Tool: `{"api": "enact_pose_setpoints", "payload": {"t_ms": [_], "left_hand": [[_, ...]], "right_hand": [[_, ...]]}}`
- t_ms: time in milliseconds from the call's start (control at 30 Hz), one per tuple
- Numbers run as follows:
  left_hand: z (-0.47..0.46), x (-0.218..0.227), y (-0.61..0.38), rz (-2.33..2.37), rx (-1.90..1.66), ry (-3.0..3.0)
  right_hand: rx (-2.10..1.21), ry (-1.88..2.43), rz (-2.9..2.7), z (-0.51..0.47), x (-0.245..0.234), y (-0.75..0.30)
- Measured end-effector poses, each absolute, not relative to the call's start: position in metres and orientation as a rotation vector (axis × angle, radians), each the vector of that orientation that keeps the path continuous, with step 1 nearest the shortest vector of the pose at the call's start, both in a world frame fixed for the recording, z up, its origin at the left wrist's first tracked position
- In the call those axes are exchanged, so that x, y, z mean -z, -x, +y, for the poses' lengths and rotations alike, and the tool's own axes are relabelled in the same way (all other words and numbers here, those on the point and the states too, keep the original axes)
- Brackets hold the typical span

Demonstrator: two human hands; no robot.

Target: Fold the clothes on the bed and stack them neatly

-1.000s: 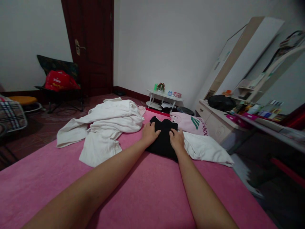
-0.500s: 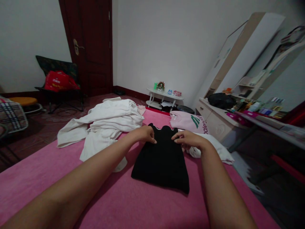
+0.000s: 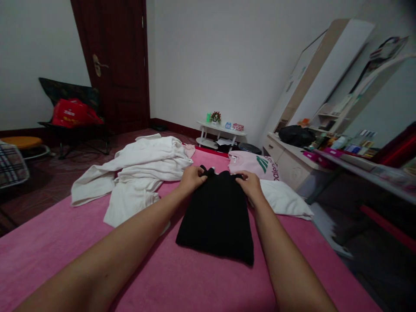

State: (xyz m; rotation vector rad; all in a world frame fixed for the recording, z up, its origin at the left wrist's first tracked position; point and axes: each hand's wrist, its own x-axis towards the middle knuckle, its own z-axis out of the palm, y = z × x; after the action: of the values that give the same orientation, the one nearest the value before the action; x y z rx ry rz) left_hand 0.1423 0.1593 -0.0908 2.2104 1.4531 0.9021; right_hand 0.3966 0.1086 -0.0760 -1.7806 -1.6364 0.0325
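Observation:
A folded black garment (image 3: 217,221) lies flat on the pink bed cover (image 3: 195,281), its wide edge towards me. My left hand (image 3: 193,178) pinches its far left corner. At the far right corner, my right hand (image 3: 249,184) grips the fabric between thumb and fingers. The far edge between the hands is slightly bunched. Left of the black garment spreads a rumpled pile of white clothing (image 3: 152,158), with a sleeve stretched out. Beyond my right hand rest a folded pink top (image 3: 243,162) with green and purple print and a folded white garment (image 3: 282,197).
A small white table (image 3: 221,127) stands by the back wall. On the right, a dresser (image 3: 286,149) holds a black bag (image 3: 297,136) and several bottles. A camouflage chair (image 3: 73,93) with a red bag (image 3: 76,113) is near the brown door (image 3: 113,65).
Both hands have moved away from me, from the upper part of the black garment to its far corners, and now grip it there. The view has shifted slightly.

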Motion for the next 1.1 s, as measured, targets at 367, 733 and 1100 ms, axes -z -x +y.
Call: {"api": "enact_pose_setpoints", "payload": {"t_ms": [367, 733, 1100], "left_hand": [[0.118, 0.053, -0.155, 1.585, -0.842, -2.510], [0.125, 0.102, -0.178, 1.263, -0.376, -2.675], [0.157, 0.119, -0.152, 1.381, -0.503, -2.576]], "right_hand": [[0.219, 1.946, -1.862, 0.091, 0.045, -0.355], [-0.208, 2.128, -2.102, 0.098, 0.096, -0.329], [-0.573, 1.560, -2.734, 0.011, 0.002, -0.287]]}}
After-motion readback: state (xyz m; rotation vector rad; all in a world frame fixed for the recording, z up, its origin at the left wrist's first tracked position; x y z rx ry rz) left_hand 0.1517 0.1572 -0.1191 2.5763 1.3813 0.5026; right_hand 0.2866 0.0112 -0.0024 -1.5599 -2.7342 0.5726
